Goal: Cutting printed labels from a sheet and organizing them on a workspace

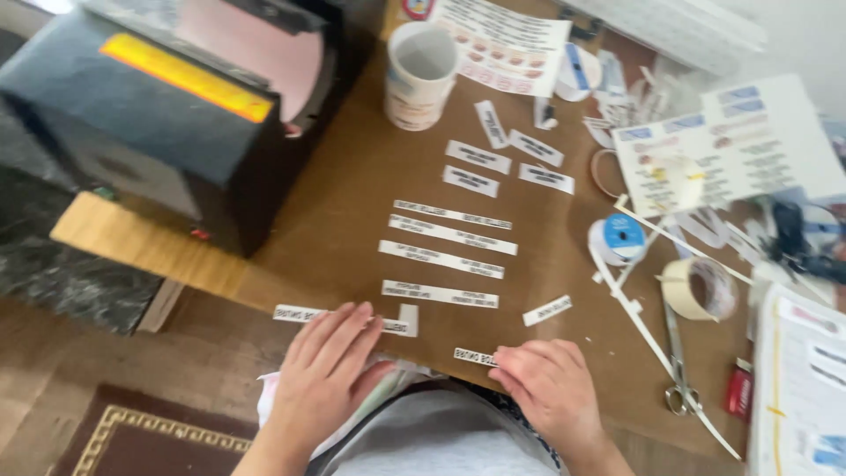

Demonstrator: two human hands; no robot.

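Brown worktop (352, 220) carries paper strips. Left hand (326, 375), fingers spread flat, presses a strip (304, 314) at the near edge; right hand (551, 383), loosely open, touches a label (471, 356) beside it.

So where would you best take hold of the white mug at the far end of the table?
Probably by its body, from above or from the near side. The white mug stands upright with its mouth open, no handle shows from here, and the black machine crowds its left.
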